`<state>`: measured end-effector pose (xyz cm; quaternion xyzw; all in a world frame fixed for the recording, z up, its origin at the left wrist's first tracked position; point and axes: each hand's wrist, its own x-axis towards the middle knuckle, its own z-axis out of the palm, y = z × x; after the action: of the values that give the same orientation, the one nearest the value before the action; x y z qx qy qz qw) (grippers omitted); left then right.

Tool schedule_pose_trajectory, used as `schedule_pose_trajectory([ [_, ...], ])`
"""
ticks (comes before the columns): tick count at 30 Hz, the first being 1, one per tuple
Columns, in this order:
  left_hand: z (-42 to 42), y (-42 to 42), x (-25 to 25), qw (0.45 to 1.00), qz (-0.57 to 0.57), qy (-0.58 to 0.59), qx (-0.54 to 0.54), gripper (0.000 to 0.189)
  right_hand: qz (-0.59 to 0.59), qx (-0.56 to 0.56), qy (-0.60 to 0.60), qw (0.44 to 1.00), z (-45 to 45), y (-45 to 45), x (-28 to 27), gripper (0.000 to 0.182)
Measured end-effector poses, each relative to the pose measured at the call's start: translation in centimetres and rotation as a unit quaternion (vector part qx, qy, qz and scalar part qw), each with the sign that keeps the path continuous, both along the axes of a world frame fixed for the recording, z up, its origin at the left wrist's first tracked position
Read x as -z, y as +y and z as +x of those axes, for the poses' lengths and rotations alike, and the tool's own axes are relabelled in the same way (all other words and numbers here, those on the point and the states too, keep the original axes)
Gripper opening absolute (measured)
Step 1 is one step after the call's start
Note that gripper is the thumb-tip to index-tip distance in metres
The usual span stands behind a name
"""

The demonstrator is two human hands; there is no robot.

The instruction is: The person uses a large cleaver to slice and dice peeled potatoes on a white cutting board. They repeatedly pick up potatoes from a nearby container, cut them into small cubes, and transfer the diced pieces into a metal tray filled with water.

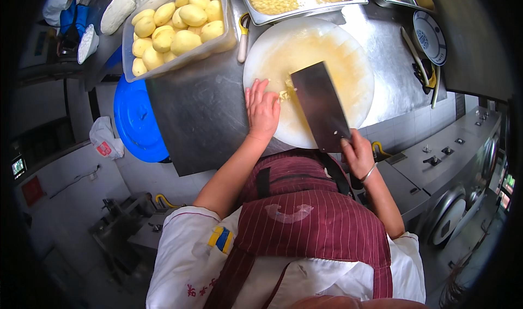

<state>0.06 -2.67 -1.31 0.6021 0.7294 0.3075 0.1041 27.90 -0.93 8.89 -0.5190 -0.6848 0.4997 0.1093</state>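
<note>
My right hand (358,154) grips the handle of a dark, broad-bladed cleaver (320,105), its blade tilted over a round white cutting board (278,51) with yellowish stains. Small pale yellow chopped pieces (284,96), perhaps garlic, lie on the board between the blade and my left fingers. My left hand (262,109) rests at the board's left edge, fingers spread, the fingertips beside the pieces; no object shows in its grasp. A few bits cling to the blade. The cleaver's handle is mostly hidden by my right hand.
Peeled potatoes (186,41) fill a clear plastic bin (179,66) at upper left, beside a yellow-and-white peeler (243,39). Steel trays (306,10) of pale pieces stand behind the board. A patterned plate (429,37) lies right, a blue lid (137,121) left. Another person (61,7) stands far left.
</note>
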Motion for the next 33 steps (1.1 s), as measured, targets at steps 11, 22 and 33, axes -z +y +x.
schedule_pose_trajectory([
  [11, 5.4, 5.6, -1.9, 0.831, 0.072, -0.546, -0.08, 0.035, -0.299, 0.254, 0.277, 0.877, 1.7, 0.2, -1.1, 0.031],
  [22, 2.0, 3.9, -1.2, 0.833, 0.016, -0.546, -0.089, 0.028, -0.217, 0.255, 0.202, 0.92, 4.6, -0.1, 2.9, 0.023],
  [33, 5.3, 6.2, -0.2, 0.988, 0.083, -0.125, -0.023, 0.04, -0.142, 0.187, 0.101, 0.967, -3.0, 1.1, 6.9, 0.022],
])
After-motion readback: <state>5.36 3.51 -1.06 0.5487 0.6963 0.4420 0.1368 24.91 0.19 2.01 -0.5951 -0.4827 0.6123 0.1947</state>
